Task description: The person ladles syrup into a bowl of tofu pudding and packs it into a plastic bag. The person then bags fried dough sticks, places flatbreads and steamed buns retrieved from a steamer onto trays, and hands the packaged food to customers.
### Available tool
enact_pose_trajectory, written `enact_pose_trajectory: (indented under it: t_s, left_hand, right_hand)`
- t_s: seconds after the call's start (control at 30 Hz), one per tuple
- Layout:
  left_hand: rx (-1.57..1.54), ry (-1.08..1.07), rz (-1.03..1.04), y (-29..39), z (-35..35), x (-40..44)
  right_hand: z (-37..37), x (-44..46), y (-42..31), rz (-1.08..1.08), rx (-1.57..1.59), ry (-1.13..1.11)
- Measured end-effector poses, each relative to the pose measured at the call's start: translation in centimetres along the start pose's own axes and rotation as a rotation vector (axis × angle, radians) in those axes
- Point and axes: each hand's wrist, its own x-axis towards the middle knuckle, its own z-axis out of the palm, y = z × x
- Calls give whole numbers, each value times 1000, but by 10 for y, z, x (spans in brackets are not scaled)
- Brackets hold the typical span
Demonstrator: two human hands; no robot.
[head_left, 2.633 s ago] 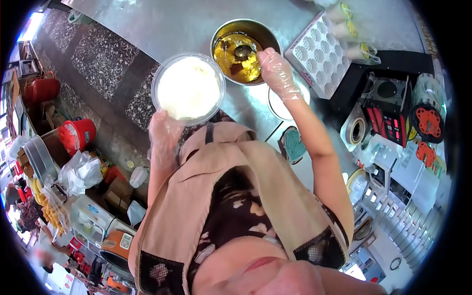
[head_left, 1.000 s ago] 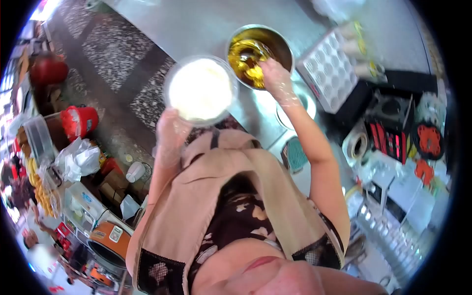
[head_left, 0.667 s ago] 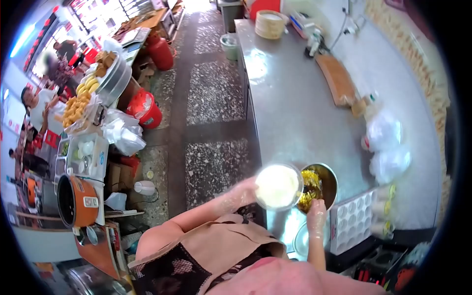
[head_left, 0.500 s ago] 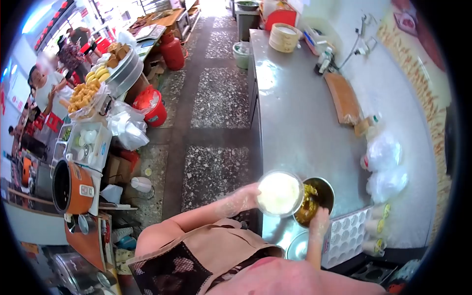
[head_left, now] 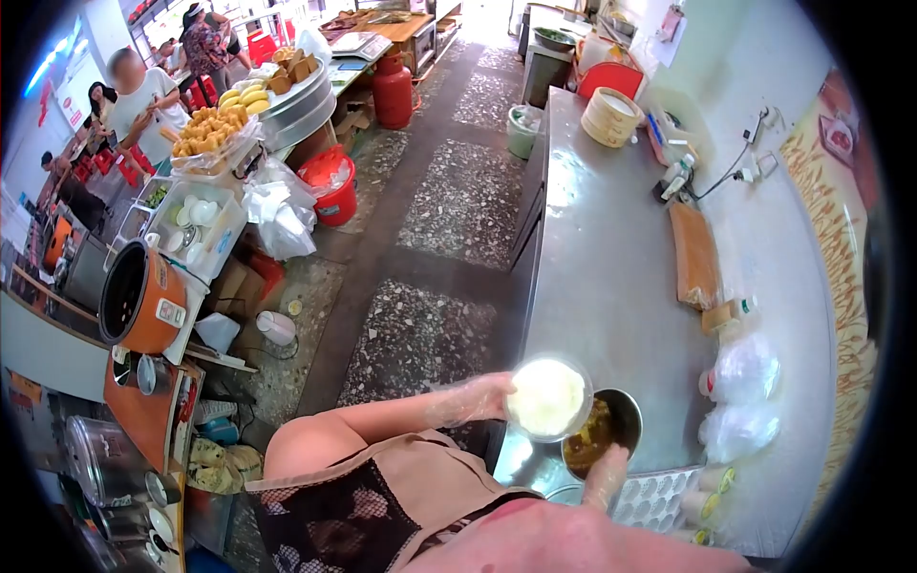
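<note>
My left hand [head_left: 492, 395], in a clear plastic glove, grips the side of a round clear bowl [head_left: 586, 384]. Soft white food [head_left: 546, 397] fills this bowl, which is held up beside a metal pot [head_left: 633, 420] and overlaps its left rim. Inside the pot lies chunky yellow-brown food [head_left: 589, 439] in sauce. At the pot's near edge, my right hand [head_left: 607, 474] reaches over the rim with its fingers closed together. Whatever those fingers hold, if anything, is hidden.
A white tray with round hollows [head_left: 654, 498] sits right of my right hand. Along the wall are plastic bags [head_left: 745, 401] and a long brown packet [head_left: 695, 253]; a bamboo steamer [head_left: 611, 116] stands farther up the steel counter [head_left: 611, 277]. People stand beyond the fried food at left.
My head view has turned, shifting the room in the picture. My right hand has moved closer over the near side of the pot. The left hand still holds the bowl.
</note>
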Motion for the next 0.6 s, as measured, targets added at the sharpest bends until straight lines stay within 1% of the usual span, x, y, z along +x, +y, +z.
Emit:
enact_pose_trajectory:
  t_s: [0.03,0.07,0.13,0.17,0.23,0.27,0.3,0.37,0.43,0.5,0.53,0.57,0.6]
  left_hand:
    - [-2,1,8,-1,-4,1]
    - [-9,8,8,-2,-6,2]
    - [-21,18,12,-3,-10,3]
    - [-6,37,11,-4,-12,4]
    - [9,57,13,-3,-13,3]
    - [20,65,5,-2,-12,4]
    - [32,73,-2,0,-10,4]
    - [47,89,-4,2,-7,4]
    - [61,103,-12,3,-7,4]
    - [48,100,-18,3,-7,5]
    - [47,102,-20,3,-7,5]
    - [61,99,-14,4,-4,3]
    - [77,94,-15,6,-2,3]
  right_hand:
    - [-6,-6,4,44,-37,-58]
    - [-13,-9,4,36,-37,-57]
    - [-24,-14,2,18,-124,-317]
    - [-22,-12,2,12,-126,-318]
    - [-13,-8,0,-153,177,-92]
    - [-2,-2,-1,-189,177,-5]
    - [4,5,-3,-198,177,-3]
    - [11,17,-7,-121,19,46]
    - [8,18,-2,-92,-7,40]
    - [-4,8,6,-2,-93,-54]
    - [10,0,22,-19,-145,-70]
    - [0,-2,19,-11,-148,-78]
    - [-12,-4,15,-15,-136,-165]
